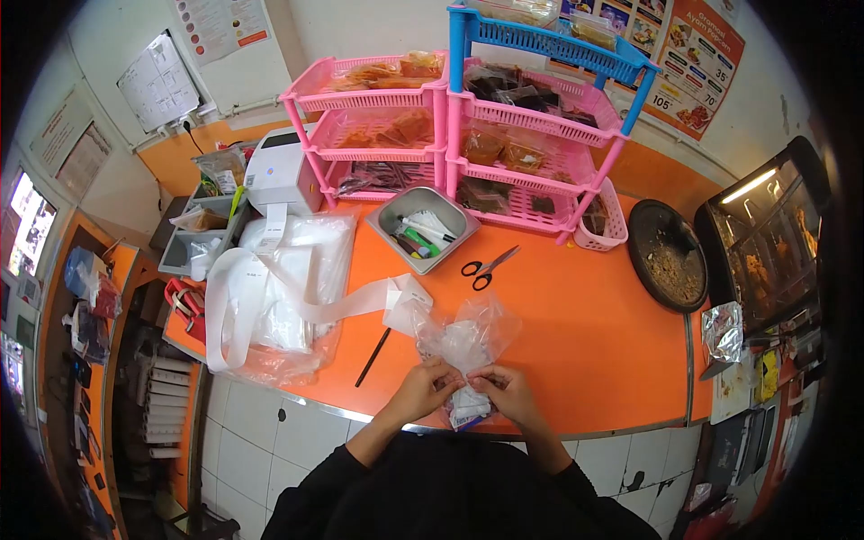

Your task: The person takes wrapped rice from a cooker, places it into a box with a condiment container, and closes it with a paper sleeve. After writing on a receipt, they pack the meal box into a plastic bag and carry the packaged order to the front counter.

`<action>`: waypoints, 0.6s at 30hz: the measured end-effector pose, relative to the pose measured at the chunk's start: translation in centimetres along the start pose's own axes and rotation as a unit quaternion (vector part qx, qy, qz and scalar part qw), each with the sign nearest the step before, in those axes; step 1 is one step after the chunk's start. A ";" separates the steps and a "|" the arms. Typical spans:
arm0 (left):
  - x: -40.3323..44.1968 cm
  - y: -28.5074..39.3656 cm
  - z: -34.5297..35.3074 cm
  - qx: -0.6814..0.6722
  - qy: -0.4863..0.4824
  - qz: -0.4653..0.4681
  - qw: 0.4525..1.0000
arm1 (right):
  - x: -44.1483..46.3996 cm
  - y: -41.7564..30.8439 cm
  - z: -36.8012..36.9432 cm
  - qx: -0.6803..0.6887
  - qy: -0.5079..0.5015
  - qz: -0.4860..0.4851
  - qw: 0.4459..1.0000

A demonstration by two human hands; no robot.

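Note:
Both hands meet at the gathered middle of a clear plastic bag (465, 335) near the front edge of the orange table. My left hand (423, 387) pinches the bag from the left, and my right hand (507, 392) pinches it from the right, the fingertips close together. White items with a blue-marked packet (470, 409) show in the bag's lower part; their exact kind is unclear. A white paper strip (407, 301) lies just left of the bag's top, with a black stick (373, 357) below it. Scissors (489, 267) rest beyond the bag, blades spread.
Behind stand pink racks (441, 108) with packets, a metal tray (423, 225) of pens and a white printer (281, 171). Plastic bags (306, 270) lie left. At right are a stone mortar (668, 256), a foil block (722, 333) and a lit display case (765, 234).

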State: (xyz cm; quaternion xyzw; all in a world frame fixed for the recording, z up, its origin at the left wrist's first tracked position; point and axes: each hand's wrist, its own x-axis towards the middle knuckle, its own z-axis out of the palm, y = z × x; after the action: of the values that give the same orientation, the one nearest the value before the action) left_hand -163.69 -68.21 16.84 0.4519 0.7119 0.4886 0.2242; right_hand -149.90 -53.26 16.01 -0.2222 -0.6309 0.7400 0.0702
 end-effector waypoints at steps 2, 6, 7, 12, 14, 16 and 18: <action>0.0 0.2 -0.1 0.001 -0.003 0.003 1.000 | 0.2 0.8 0.0 0.000 -0.005 -0.035 0.999; 0.0 0.3 0.0 -0.010 -0.005 -0.008 1.000 | 0.1 0.5 0.0 -0.113 0.009 -0.100 0.988; 0.0 0.3 0.0 -0.012 -0.004 -0.007 1.000 | 0.2 0.7 0.0 -0.081 0.009 -0.091 0.992; 0.0 -0.1 -0.1 -0.016 -0.008 -0.007 1.000 | 0.2 1.5 -0.1 0.010 0.016 -0.062 0.998; 0.0 0.1 -0.2 -0.019 -0.016 -0.014 1.000 | 0.4 2.0 -0.3 -0.009 0.009 -0.068 0.998; 0.0 0.4 -0.2 -0.028 -0.020 -0.023 0.999 | 0.3 1.8 -0.2 -0.058 0.008 -0.078 0.995; 0.1 0.4 -0.2 -0.032 -0.020 -0.024 0.999 | 0.0 0.7 0.1 -0.137 0.012 -0.094 0.986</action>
State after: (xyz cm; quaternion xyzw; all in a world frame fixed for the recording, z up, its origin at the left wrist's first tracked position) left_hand -163.75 -68.23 17.28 0.4369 0.7020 0.4965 0.2642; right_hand -149.81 -53.49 15.35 -0.1788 -0.7437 0.6337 0.1156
